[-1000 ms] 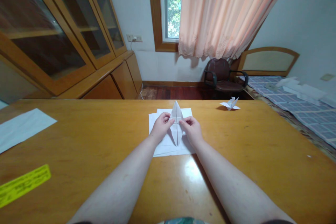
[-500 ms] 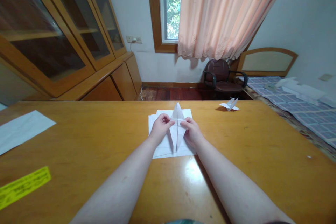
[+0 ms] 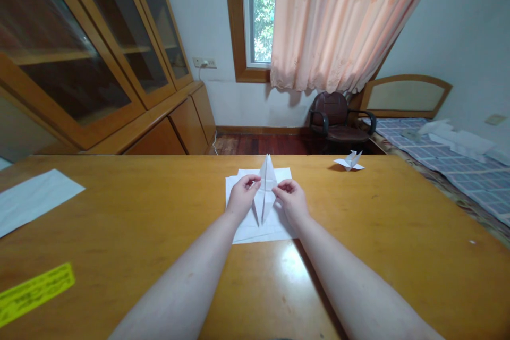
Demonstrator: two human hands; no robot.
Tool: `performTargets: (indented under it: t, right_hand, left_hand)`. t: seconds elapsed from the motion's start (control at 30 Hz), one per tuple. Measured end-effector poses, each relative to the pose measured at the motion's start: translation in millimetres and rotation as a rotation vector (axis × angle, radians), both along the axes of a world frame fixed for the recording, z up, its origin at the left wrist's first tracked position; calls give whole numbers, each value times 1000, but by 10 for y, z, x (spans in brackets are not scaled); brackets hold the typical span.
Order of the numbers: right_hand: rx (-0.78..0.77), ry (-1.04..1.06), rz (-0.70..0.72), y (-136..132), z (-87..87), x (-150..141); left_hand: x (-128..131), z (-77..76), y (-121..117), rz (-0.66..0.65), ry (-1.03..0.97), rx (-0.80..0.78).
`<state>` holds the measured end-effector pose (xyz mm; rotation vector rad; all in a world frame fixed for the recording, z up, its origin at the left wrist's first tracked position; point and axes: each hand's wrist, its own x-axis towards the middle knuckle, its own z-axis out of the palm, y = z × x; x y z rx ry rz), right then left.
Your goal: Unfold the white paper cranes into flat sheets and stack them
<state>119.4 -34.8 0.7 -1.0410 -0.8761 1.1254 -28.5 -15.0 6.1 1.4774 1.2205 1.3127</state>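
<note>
Between my hands is a white folded paper (image 3: 266,191), a long diamond with a slit down its lower half and its point facing away from me. My left hand (image 3: 244,194) pinches its left edge between thumb and fingers. On the opposite edge, my right hand (image 3: 292,197) has thumb and forefinger closed on the paper. Underneath lies a stack of white paper sheets (image 3: 243,235), partly covered by my hands. A finished-looking paper crane (image 3: 350,161) with spread wings stands farther off to the right.
The wooden table (image 3: 139,223) also bears a white sheet (image 3: 40,199) at far left and a yellow label strip (image 3: 37,292) nearer me. Beyond its far edge are a glass-door cabinet (image 3: 135,111), a dark armchair (image 3: 337,122) and a bed (image 3: 450,149).
The folded paper has shifted slightly left and looks narrower, its side edges drawn inward. My right fingers have moved a little lower along its edge; the left hand stays at its side.
</note>
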Motion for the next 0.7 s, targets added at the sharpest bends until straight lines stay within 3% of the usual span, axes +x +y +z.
performTargets:
  t: [0.27,0.7]
  right_hand:
    - [8,32,3,20,-24,26]
    - [-4,115,45,0,-3,7]
  left_hand:
    - [18,-33,-33,-34,278,154]
    - [38,-31,-78,-214,163,39]
